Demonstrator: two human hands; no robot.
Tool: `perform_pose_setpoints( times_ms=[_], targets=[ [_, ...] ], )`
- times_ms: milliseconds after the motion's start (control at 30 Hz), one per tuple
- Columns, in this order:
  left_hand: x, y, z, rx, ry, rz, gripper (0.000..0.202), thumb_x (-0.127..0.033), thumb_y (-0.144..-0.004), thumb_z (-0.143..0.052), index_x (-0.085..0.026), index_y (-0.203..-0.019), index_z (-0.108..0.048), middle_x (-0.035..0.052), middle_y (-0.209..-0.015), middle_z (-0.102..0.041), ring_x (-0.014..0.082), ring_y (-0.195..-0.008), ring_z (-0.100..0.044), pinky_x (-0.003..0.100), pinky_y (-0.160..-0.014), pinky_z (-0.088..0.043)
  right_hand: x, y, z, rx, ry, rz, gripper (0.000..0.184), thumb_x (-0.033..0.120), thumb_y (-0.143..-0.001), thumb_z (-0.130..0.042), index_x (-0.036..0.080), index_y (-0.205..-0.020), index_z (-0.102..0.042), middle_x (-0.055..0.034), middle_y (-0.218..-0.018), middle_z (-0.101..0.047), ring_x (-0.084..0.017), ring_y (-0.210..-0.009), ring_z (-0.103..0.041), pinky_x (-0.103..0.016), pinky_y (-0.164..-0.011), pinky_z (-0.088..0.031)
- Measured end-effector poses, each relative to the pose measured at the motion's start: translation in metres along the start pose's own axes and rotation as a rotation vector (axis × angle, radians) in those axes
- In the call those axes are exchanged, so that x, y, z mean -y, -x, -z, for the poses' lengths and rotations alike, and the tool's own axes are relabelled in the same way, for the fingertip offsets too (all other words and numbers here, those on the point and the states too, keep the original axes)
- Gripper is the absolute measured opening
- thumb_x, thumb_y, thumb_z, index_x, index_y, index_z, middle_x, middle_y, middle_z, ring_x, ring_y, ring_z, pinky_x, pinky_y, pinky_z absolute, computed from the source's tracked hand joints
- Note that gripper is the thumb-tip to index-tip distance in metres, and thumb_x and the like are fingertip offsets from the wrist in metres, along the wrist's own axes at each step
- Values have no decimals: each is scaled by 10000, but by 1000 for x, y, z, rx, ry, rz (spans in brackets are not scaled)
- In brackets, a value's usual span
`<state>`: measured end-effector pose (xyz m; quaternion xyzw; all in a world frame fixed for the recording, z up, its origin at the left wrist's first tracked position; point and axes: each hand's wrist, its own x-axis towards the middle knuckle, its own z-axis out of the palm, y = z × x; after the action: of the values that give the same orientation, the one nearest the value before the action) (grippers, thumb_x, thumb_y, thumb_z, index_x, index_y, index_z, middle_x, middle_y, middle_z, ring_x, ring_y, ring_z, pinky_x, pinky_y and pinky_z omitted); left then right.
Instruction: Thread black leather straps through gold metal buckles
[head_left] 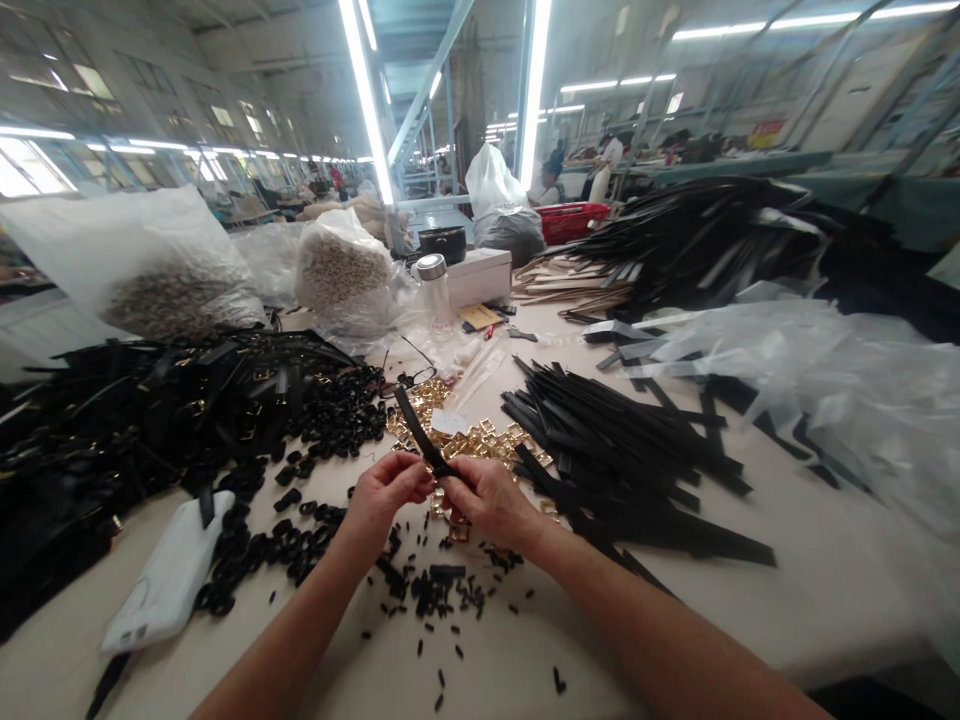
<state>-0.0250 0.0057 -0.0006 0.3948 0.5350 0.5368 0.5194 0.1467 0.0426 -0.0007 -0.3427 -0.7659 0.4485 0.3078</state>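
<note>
In the head view, both hands meet over the middle of the pale surface [787, 600]. The left hand [386, 490] has its fingers curled in and pinched on the lower end of a black strap [418, 432]. The right hand [487, 500] is closed on the same end from the other side, touching the left. The strap rises from the fingers and tilts away to the left, above a heap of gold buckles [484, 440] lying just behind the hands.

A sheaf of loose black strips [622, 440] lies to the right of the buckles. To the left spreads a scatter of black rings [337, 405], and beyond it a big pile of dark straps with gold fittings [150, 410]. Small black bits [442, 590] are strewn between the forearms. A white flat device [169, 575] rests near the left arm. Further back stand clear plastic bags [341, 270], a jar with a metal lid [433, 290] and a white box [480, 275].
</note>
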Motion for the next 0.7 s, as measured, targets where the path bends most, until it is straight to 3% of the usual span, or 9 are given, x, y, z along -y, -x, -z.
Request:
perform_pose_setpoints(
  times_ms=[133, 367, 500, 700],
  targets=[
    [-2, -3, 3, -34, 208, 108, 382, -382, -657, -800, -154, -944, -691, 20, -739, -690, 88, -581, -606, 176, -565, -492, 4, 2, 0, 63, 64, -6, 186, 235, -917, -471, 170, -806, -606, 35, -597, -610, -90, -517, -552, -188, -520, -368],
    [-2, 1, 0, 8, 229, 174, 312, -324, -599, -846, -133, -823, -744, 42, -785, -710, 89, -623, -601, 190, -628, -504, 6, 1, 1, 47, 184, 4, 186, 205, -883, -513, 173, -732, -617, 31, -592, -616, -96, -534, -539, -192, -533, -348],
    [5, 1, -3, -1, 190, 116, 300, -331, -616, -831, -152, -845, -755, 40, -798, -716, 96, -638, -590, 205, -641, -491, 5, 0, 0, -21, 216, 8, 166, 202, -868, -539, 172, -746, -648, 22, -620, -621, -105, -563, -530, -197, -545, -342],
    [7, 3, -9, -56, 23, -33, 267, -321, -644, -798, -162, -853, -755, 7, -669, -671, 107, -593, -543, 232, -609, -461, 5, -1, 0, -43, 205, -17, 179, 216, -870, -533, 175, -791, -689, 17, -632, -631, -108, -564, -521, -205, -540, -329]
  ],
)
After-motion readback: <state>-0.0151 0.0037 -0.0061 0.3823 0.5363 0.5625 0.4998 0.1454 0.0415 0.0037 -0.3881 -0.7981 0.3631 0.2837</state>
